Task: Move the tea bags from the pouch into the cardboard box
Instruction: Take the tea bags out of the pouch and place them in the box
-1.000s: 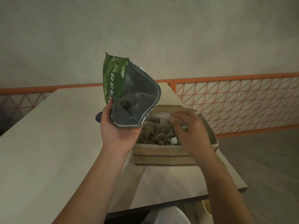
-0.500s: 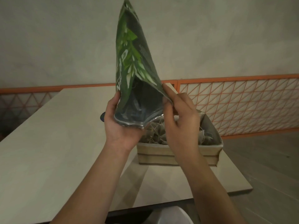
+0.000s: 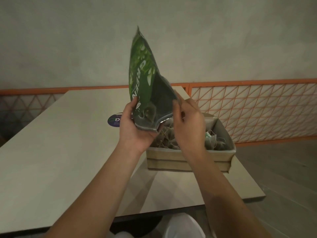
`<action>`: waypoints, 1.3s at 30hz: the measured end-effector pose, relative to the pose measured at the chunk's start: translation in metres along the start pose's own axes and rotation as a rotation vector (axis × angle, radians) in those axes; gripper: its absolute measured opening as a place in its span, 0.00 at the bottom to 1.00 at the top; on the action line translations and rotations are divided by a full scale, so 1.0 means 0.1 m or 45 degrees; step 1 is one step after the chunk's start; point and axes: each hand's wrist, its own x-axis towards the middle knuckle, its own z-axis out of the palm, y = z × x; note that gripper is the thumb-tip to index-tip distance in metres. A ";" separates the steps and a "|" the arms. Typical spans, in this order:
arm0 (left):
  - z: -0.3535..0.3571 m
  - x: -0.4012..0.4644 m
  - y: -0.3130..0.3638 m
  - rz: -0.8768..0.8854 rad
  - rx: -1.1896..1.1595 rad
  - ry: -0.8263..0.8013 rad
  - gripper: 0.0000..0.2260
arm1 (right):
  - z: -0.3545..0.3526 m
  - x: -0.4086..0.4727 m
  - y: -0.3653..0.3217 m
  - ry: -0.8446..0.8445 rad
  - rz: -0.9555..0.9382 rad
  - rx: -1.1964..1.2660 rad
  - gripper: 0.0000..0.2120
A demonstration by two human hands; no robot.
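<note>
A green pouch [image 3: 145, 73] is held upside down over the left end of the cardboard box [image 3: 188, 162], its silver-lined mouth open toward me. My left hand [image 3: 135, 127] grips the mouth's left rim from below. My right hand [image 3: 188, 127] pinches the right rim. One tea bag [image 3: 149, 112] shows inside the pouch near the opening. Several tea bags [image 3: 212, 140] with strings lie heaped in the box, partly hidden by my right hand.
The box stands near the right edge of a pale table [image 3: 68, 152]. A round dark blue sticker or lid [image 3: 115, 121] lies on the table behind my left hand. An orange lattice railing [image 3: 257, 110] runs behind. Floor lies to the right.
My right hand left the box and took the pouch's right rim. The pouch went from tilted to nearly upright and inverted, then leaned slightly left with its mouth opened wider.
</note>
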 end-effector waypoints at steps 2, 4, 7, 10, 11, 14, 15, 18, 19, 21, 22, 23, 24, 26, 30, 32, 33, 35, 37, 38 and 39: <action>-0.01 -0.01 -0.01 -0.033 -0.014 0.020 0.25 | -0.02 0.01 0.03 -0.003 0.046 0.043 0.15; -0.03 -0.02 -0.01 -0.046 -0.045 0.016 0.24 | -0.04 -0.01 0.00 -0.008 0.085 0.150 0.18; -0.01 0.00 0.01 -0.038 -0.085 -0.028 0.25 | -0.04 -0.11 -0.09 0.035 0.156 0.466 0.26; 0.00 -0.01 0.03 -0.034 -0.079 -0.054 0.26 | -0.01 -0.18 -0.11 0.053 0.073 0.555 0.22; 0.00 -0.02 0.04 -0.032 -0.076 -0.058 0.26 | 0.00 -0.18 -0.11 0.024 0.040 0.501 0.21; 0.02 -0.07 0.03 -0.022 -0.057 -0.055 0.26 | 0.04 -0.14 -0.11 -0.124 0.078 0.223 0.21; 0.03 -0.09 0.03 -0.027 -0.059 -0.059 0.26 | 0.06 -0.12 -0.12 -0.157 0.097 0.126 0.22; 0.06 -0.10 0.03 -0.035 -0.062 -0.049 0.25 | 0.08 -0.11 -0.17 -0.216 0.124 -0.099 0.21; 0.06 -0.10 0.03 -0.034 -0.060 -0.039 0.25 | 0.09 -0.11 -0.17 -0.226 0.122 -0.143 0.19; 0.07 -0.09 0.03 -0.036 -0.063 -0.032 0.24 | 0.09 -0.12 -0.16 -0.228 0.104 -0.171 0.14; 0.07 -0.08 0.03 -0.038 -0.066 -0.027 0.24 | 0.10 -0.13 -0.14 -0.229 0.094 -0.142 0.11; 0.06 -0.08 0.02 -0.038 -0.071 -0.024 0.24 | 0.10 -0.14 -0.12 -0.234 0.083 -0.087 0.09; 0.05 -0.07 0.01 -0.038 -0.078 -0.025 0.24 | 0.09 -0.14 -0.10 -0.248 0.080 -0.018 0.08; 0.05 -0.06 -0.02 -0.036 -0.089 -0.040 0.24 | 0.05 -0.15 -0.05 -0.277 0.101 0.103 0.07; 0.08 -0.03 -0.07 -0.012 -0.065 -0.032 0.23 | -0.15 -0.13 0.06 -0.248 0.169 0.251 0.05; 0.09 0.00 -0.08 0.009 -0.074 -0.005 0.24 | -0.30 -0.11 0.09 -0.199 0.222 0.317 0.05; 0.10 0.01 -0.08 0.022 -0.081 0.002 0.24 | -0.38 -0.09 0.11 -0.178 0.272 0.348 0.04; 0.12 0.03 -0.07 0.044 -0.117 0.012 0.22 | -0.54 -0.03 0.19 -0.155 0.362 0.404 0.04; 0.15 0.03 -0.07 0.053 -0.153 -0.003 0.21 | -0.68 0.05 0.32 -0.135 0.384 0.364 0.05; 0.17 0.03 -0.07 0.060 -0.153 -0.012 0.20 | -0.73 0.10 0.40 -0.123 0.377 0.308 0.06; 0.18 0.03 -0.08 0.070 -0.149 -0.017 0.20 | -0.78 0.16 0.48 -0.112 0.368 0.240 0.07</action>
